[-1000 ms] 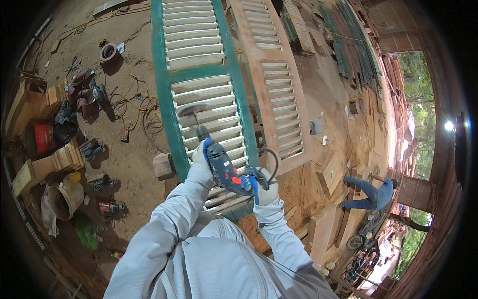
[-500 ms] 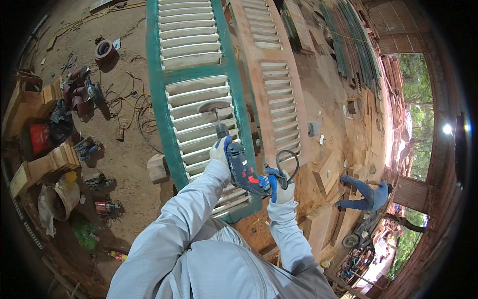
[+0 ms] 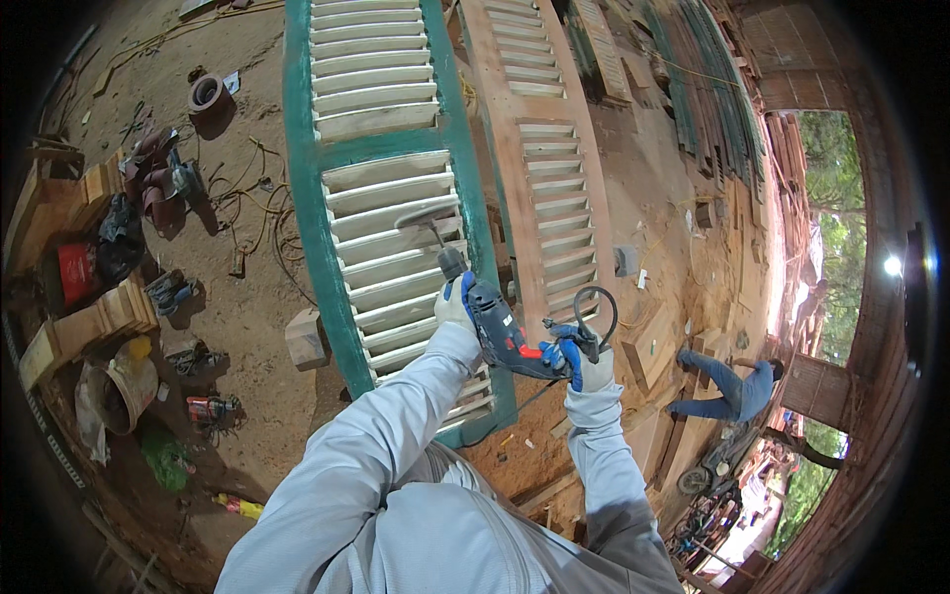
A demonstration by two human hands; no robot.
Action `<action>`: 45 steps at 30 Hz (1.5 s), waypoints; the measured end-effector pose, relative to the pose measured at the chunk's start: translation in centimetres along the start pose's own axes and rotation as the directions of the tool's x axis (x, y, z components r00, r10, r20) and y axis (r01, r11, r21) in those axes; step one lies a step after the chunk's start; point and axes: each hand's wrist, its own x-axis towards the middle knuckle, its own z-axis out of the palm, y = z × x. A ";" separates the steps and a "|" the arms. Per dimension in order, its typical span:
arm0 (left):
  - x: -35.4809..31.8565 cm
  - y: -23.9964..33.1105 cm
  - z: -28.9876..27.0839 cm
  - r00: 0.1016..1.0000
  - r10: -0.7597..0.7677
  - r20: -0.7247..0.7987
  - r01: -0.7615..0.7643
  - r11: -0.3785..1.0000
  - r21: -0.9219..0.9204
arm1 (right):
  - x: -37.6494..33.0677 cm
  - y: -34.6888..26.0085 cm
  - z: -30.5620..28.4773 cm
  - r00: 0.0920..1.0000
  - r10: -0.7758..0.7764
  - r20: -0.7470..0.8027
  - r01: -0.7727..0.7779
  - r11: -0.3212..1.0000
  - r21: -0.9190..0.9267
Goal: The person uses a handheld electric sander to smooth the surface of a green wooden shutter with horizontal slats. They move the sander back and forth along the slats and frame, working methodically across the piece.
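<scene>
The green louvered shutter [image 3: 396, 208] lies flat, its long axis running away from the person. The drill [image 3: 500, 327] angles down onto its slats. The gloved left hand [image 3: 455, 302] wraps the drill's front, nearer the shutter; the right hand [image 3: 584, 361] clasps the rear handle.

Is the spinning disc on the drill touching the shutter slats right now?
Cannot tell. In the head view the blurred disc on the drill overlaps the slats of the green shutter, but from above no contact or gap shows.
</scene>
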 end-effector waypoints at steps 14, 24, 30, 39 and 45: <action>1.1 6.4 0.5 0.990 -0.057 0.127 0.027 0.973 0.230 | -2.8 3.5 6.1 0.968 -0.157 -0.197 0.201 0.953 0.227; 1.4 9.8 -2.9 0.963 -0.240 0.122 0.225 0.966 0.130 | -2.2 1.7 8.9 0.998 -0.054 -0.015 0.056 0.979 0.194; 1.6 9.8 -0.7 0.820 -0.449 0.356 0.422 0.893 0.153 | -3.0 1.1 7.1 0.983 -0.162 -0.083 0.182 0.900 0.395; 0.4 7.6 -2.4 0.727 -0.528 0.438 0.535 0.836 0.121 | -5.2 0.0 7.5 0.949 -0.080 -0.305 0.136 0.976 0.170; 1.1 6.6 -3.4 0.750 -0.540 0.381 0.565 0.823 0.054 | -5.2 1.3 7.2 0.958 -0.112 -0.262 0.102 0.993 -0.054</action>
